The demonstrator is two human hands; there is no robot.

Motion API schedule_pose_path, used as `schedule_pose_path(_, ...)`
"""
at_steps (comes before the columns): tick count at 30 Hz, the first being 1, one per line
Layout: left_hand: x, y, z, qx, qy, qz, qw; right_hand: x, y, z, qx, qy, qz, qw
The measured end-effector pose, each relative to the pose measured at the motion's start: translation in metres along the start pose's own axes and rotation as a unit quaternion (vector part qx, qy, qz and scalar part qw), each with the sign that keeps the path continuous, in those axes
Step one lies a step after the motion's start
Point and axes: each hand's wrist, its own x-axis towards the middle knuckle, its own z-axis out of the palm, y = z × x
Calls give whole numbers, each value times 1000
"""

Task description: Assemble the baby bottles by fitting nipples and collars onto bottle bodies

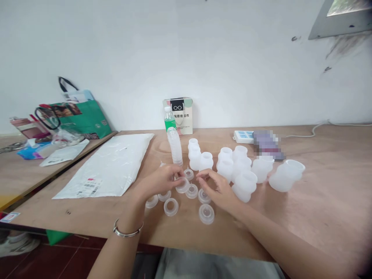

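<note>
My left hand (164,179) is closed on a clear plastic ring cap (182,186), gripped at its rim between thumb and fingers. Facing it, my right hand (217,189) has its fingers bent and thumb apart, with nothing visible in them. Several similar caps lie on the table around both hands, among them a plain ring (171,207) and a domed cap (206,214). A small cap with a pointed tip (188,173) sits just behind. To the right stand several frosted, waisted cups (245,185). Behind my left hand rises a leaning stack of clear plastic pieces (174,149).
A green-labelled water bottle (169,119) and a paper bag (186,116) stand by the wall. At left lies a white mailing pouch (110,162); beyond it is a green bag (84,118). A white power strip (243,136) and a blurred-out object (269,145) lie back right.
</note>
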Motion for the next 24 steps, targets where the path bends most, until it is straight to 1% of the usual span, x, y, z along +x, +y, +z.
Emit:
schedule_pose_path(3, 8, 21, -10, 37, 33, 29, 998, 12, -16, -3, 85, 16, 53, 995)
schedule_pose_path(5, 18, 38, -23, 63, 54, 71, 994, 25, -31, -7, 149, 10, 76, 986)
schedule_pose_path(8, 34, 62, -45, 110, 90, 134, 981, 51, -52, -20, 219, -13, 54, 974)
schedule_pose_path(11, 44, 75, -63, 139, 158, 156, 965, 72, -68, -39, 267, -47, 27, 962)
schedule_pose_path(12, 45, 78, -67, 137, 175, 159, 962, 77, -73, -46, 259, -73, 20, 963)
schedule_pose_path(14, 46, 79, -71, 127, 198, 167, 957, 83, -80, -59, 205, -130, 7, 970)
schedule_pose_path(15, 46, 80, -72, 124, 204, 171, 956, 84, -83, -64, 172, -159, -1, 972)
schedule_pose_path(17, 43, 79, -72, 127, 209, 176, 954, 85, -86, -71, 117, -191, -22, 974)
schedule_pose_path(19, 40, 77, -72, 133, 198, 177, 955, 83, -88, -75, 76, -193, -40, 977)
schedule_pose_path(21, 34, 77, -73, 128, 172, 174, 961, 79, -88, -77, 33, -190, -43, 980)
schedule_pose_path(23, 26, 78, -75, 104, 150, 162, 970, 77, -90, -77, 1, -185, -37, 982)
schedule_pose_path(24, 22, 80, -76, 86, 151, 155, 973, 76, -91, -77, -2, -173, -36, 984)
